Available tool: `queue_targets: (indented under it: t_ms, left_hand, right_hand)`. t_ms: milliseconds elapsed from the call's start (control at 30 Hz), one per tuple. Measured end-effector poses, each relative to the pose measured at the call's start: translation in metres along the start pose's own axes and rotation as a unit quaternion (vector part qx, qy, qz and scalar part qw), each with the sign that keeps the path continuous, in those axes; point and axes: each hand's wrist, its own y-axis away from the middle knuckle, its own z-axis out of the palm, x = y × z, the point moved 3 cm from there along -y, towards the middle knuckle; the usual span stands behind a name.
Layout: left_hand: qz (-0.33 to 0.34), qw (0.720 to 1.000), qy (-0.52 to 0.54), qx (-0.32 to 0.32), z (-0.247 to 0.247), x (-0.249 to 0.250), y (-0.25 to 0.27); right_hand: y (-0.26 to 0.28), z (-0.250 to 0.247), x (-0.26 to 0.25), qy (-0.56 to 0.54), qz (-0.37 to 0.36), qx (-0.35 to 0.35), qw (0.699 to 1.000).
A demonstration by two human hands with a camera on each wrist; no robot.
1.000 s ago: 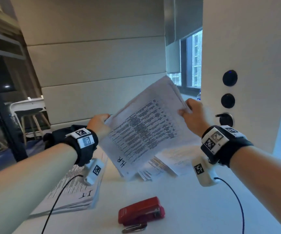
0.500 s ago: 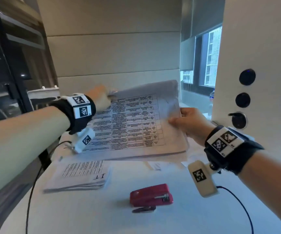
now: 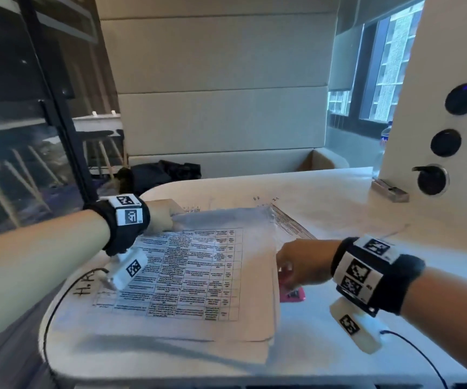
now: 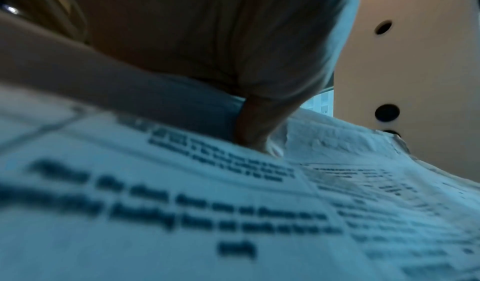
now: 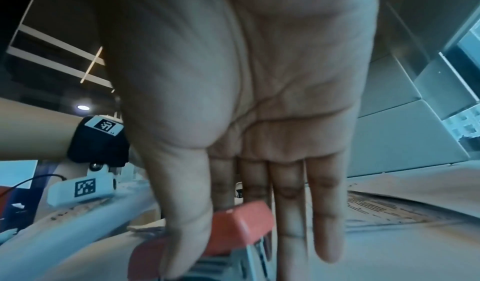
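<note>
A thick stack of printed papers (image 3: 193, 276) with a table on its top sheet lies flat on the white table (image 3: 353, 209). My left hand (image 3: 167, 217) pinches the stack's far left corner; in the left wrist view my thumb (image 4: 252, 137) presses down on the top sheet (image 4: 233, 213). A red stapler (image 3: 294, 294) lies just right of the stack, partly hidden by my right hand (image 3: 291, 265). In the right wrist view that hand (image 5: 233, 265) reaches over the stapler (image 5: 233, 224) with straight fingers, thumb along its left side.
Another printed sheet (image 3: 291, 226) pokes out from under the stack at the far right. A white pillar (image 3: 412, 113) with round black sockets stands at the right, a small metal piece (image 3: 389, 189) at its foot. A black bag (image 3: 165, 172) lies on the bench behind.
The stack, held up in the air by both hands before, now lies flat on the table. My right hand has let go of it and dropped onto the red stapler.
</note>
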Motion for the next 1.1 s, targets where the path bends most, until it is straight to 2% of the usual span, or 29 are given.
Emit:
queue_targets:
  t_ms: [67,167,333,533,767,867,933,1000,1100]
  left_hand:
    - [-0.024,0.999,-0.019,-0.023,0.021,-0.003,0.002]
    - [-0.025,0.999,-0.030,-0.034,0.041,0.001,0.003]
    - [-0.003,0.999,-0.036,-0.022,0.054,0.016,-0.002]
    - [0.038,0.996,-0.073,-0.044,0.056,0.034,-0.002]
    - [0.034,0.985,-0.164,0.025,0.053,0.039,0.005]
    - [0.099,0.972,-0.199,0.070,0.060,0.057,0.016]
    - [0.159,0.970,-0.180,0.039,0.071,0.079,0.028]
    - [0.204,0.964,-0.170,-0.021,0.082,0.102,0.039]
    - [0.223,0.954,-0.177,-0.091,0.099,0.124,0.046]
  right_hand:
    - [-0.001,0.000,0.004,0.024,0.008,0.011,1.000]
    - [0.002,-0.005,0.012,0.079,0.044,0.008,0.996]
    - [0.007,-0.005,0.032,0.140,0.118,-0.033,0.983]
    - [0.012,0.000,0.045,0.133,0.159,-0.044,0.977]
    - [0.012,0.002,0.055,0.133,0.188,-0.065,0.971]
    - [0.010,0.005,0.054,0.116,0.179,-0.046,0.976]
    - [0.008,0.007,0.052,0.118,0.159,-0.038,0.979]
    - [0.006,0.005,0.051,0.129,0.150,-0.024,0.980]
    - [0.001,-0.003,0.051,0.104,0.144,0.038,0.983]
